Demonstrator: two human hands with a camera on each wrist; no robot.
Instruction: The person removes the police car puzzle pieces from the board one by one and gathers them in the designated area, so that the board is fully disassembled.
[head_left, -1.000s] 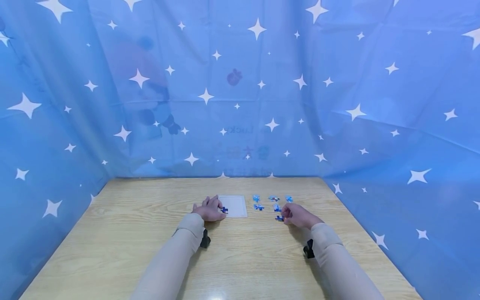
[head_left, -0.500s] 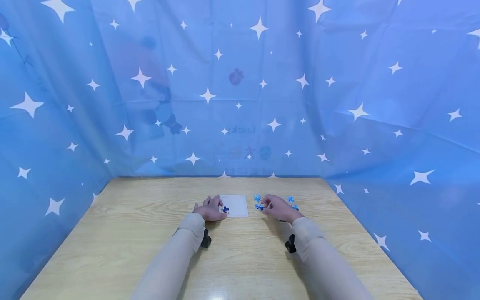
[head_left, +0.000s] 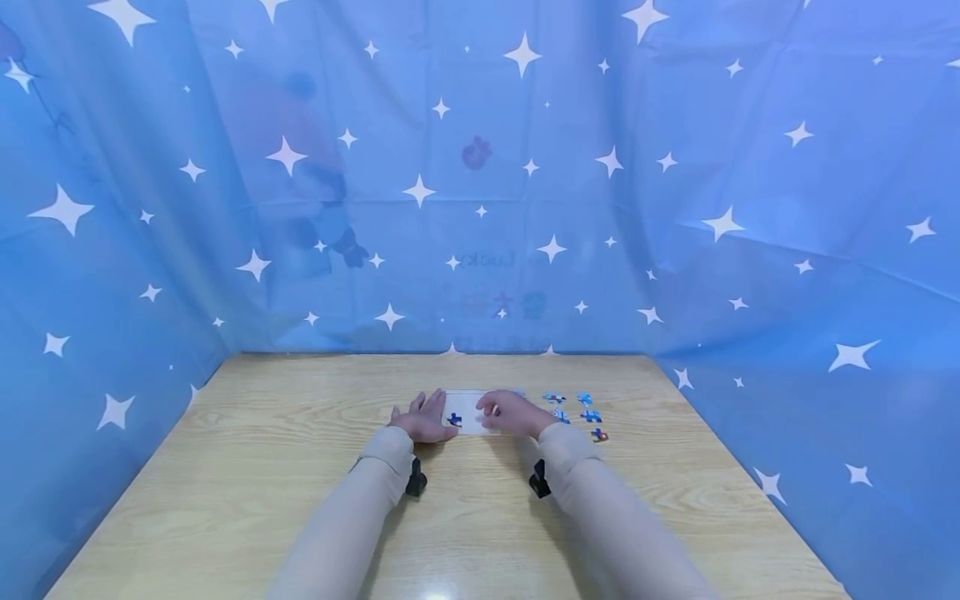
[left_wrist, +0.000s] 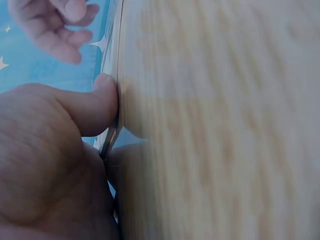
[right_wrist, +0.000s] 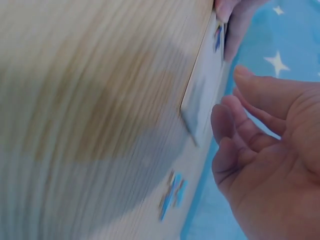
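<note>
A flat white puzzle tray (head_left: 468, 401) lies on the table. One dark blue jigsaw piece (head_left: 454, 420) sits near its lower left corner. Along the tray's left side rests my left hand (head_left: 426, 419), fingers spread and fairly straight, thumb at the near edge. In the left wrist view the thumb (left_wrist: 100, 107) presses against a thin edge. Over the tray's right part hovers my right hand (head_left: 513, 414), fingers loosely bent. The right wrist view shows a gap between its thumb (right_wrist: 260, 90) and fingers, with no piece visible there.
Several loose jigsaw pieces lie right of the tray, among them a light blue piece (head_left: 584, 399) and one with red (head_left: 600, 435). My right hand and sleeve hide part of that area. A blue star-patterned curtain (head_left: 480, 208) borders the wooden table (head_left: 300, 467).
My right hand has moved left from the loose pieces to above the tray, uncovering pieces at the far right. My left hand has stayed at the tray's left side.
</note>
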